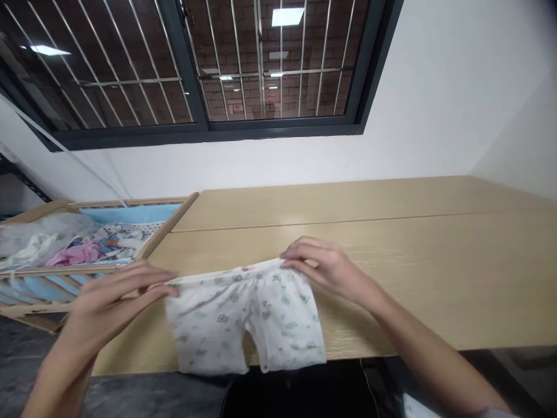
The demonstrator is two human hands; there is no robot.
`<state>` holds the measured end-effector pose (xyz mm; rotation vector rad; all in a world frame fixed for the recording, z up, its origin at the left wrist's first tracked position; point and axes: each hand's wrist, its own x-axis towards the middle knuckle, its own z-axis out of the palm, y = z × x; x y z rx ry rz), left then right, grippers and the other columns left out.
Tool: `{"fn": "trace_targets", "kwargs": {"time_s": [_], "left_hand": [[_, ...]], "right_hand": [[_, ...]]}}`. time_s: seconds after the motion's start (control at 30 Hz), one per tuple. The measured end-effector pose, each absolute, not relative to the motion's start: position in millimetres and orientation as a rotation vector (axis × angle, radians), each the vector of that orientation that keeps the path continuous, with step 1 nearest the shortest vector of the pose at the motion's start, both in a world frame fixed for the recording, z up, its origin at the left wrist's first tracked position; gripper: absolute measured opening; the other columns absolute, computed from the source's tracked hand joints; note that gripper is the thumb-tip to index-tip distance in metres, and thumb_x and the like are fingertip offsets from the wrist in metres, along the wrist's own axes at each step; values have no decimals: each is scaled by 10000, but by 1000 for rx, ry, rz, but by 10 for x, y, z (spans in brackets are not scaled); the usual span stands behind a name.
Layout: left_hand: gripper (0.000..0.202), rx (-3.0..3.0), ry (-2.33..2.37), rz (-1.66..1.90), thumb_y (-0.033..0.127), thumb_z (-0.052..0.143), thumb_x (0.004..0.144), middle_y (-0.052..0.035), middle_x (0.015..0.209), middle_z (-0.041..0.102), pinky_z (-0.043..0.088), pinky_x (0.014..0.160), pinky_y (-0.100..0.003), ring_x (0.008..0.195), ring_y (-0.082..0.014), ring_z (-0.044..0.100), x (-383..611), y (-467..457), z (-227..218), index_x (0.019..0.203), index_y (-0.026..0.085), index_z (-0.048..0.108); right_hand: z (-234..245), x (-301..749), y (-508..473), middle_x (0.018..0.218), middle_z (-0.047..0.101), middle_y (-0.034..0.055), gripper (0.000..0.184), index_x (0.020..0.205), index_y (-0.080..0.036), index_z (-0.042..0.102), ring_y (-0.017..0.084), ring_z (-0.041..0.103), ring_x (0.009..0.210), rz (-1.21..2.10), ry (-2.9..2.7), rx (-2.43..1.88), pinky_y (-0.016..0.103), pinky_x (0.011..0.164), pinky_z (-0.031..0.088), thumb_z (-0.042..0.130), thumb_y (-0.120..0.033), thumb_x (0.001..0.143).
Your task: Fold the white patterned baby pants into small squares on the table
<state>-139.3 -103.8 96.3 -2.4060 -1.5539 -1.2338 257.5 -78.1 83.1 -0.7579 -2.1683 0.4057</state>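
Note:
A small pair of white shorts (287, 316) with a faint green and grey print is stretched out by its waistband at the front edge of the table. My left hand (119, 296) pinches the left end of the waistband between thumb and fingers. At the other end, my right hand (315, 264) pinches the waistband's right corner. The two legs hang toward me, with their hems at the table's front edge. Whether the cloth rests on the table or hangs just above it, I cannot tell.
The wooden table (435, 273) has a seam running across it. To the left stands a wooden crib (169, 223) with blue lining, holding a pink cloth (78, 253), other clothes and a clear plastic bag (56, 226). A barred window (278, 128) is set in the white wall behind.

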Motion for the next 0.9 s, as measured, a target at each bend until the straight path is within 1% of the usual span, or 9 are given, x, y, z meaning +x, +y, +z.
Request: {"fn": "trace_targets", "kwargs": {"time_s": [0.07, 0.13, 0.23, 0.37, 0.47, 0.57, 0.63, 0.73, 0.9], "left_hand": [[339, -2626, -1497, -1085, 603, 635, 833, 70, 828, 773, 550, 831, -311, 781, -166, 678, -1125, -728, 1044, 747, 308, 777], [377, -2753, -1561, -904, 616, 613, 843, 15, 859, 781, 531, 734, -267, 784, -183, 675, -940, -447, 1070, 844, 283, 789], [403, -2794, -1689, -693, 587, 562, 884, -11, 917, 776, 488, 703, -249, 817, -193, 662, -755, -74, 1015, 913, 248, 777], [351, -2777, -1732, -428, 458, 490, 940, -26, 921, 751, 438, 677, -258, 791, -184, 637, -534, 387, 797, 948, 208, 736], [264, -2739, -1717, -318, 345, 501, 944, -50, 910, 741, 434, 712, -282, 808, -195, 641, -359, 700, 570, 919, 193, 715], [224, -2675, -1725, -260, 293, 526, 962, -98, 982, 731, 459, 843, -328, 950, -225, 649, -199, 969, 359, 902, 170, 703], [213, -2614, -1758, -227, 332, 565, 974, -98, 1064, 705, 489, 918, -389, 1017, -227, 642, -112, 1125, 252, 992, 158, 687], [321, -2525, -1826, -194, 400, 624, 957, -86, 1202, 650, 543, 933, -463, 1061, -228, 640, -7, 1310, 150, 1177, 166, 631], [364, -2430, -1908, -176, 384, 634, 955, -99, 1262, 625, 565, 915, -458, 1078, -236, 642, 147, 1374, 118, 1250, 173, 600]], "right_hand": [[904, 2715, -596, 1080, 709, 76, 249, 1106, -215, 720, 197, 674, 1001, 452, -2221, -952, 342, 897, 537, 527, -344, 1017], [895, 2810, -389, 1125, 709, 84, 248, 1130, -205, 718, 210, 668, 1025, 499, -2254, -1121, 339, 904, 518, 520, -302, 1015], [743, 2885, -50, 1147, 709, 88, 240, 1149, -182, 703, 209, 661, 1008, 526, -2237, -1261, 312, 880, 493, 519, -212, 999], [414, 2911, 398, 1036, 723, 92, 255, 1090, -142, 708, 187, 651, 895, 534, -2224, -1361, 276, 808, 459, 485, -112, 970], [190, 2920, 695, 928, 716, 69, 270, 1069, -125, 698, 153, 620, 786, 540, -2213, -1461, 239, 728, 431, 463, -65, 949], [28, 2935, 952, 952, 700, 82, 261, 1030, -105, 699, 139, 596, 772, 523, -2193, -1534, 217, 698, 415, 480, -24, 913], [-50, 2943, 1110, 1034, 684, 110, 249, 1010, -92, 702, 142, 590, 819, 488, -2170, -1570, 210, 727, 416, 500, -8, 890], [-143, 2951, 1331, 1086, 670, 119, 256, 1042, -86, 694, 147, 580, 877, 441, -2131, -1617, 205, 786, 412, 517, -6, 876], [-305, 2954, 1599, 1018, 687, 107, 265, 1058, -76, 693, 147, 580, 891, 436, -2093, -1672, 204, 796, 402, 515, -7, 875]]}}
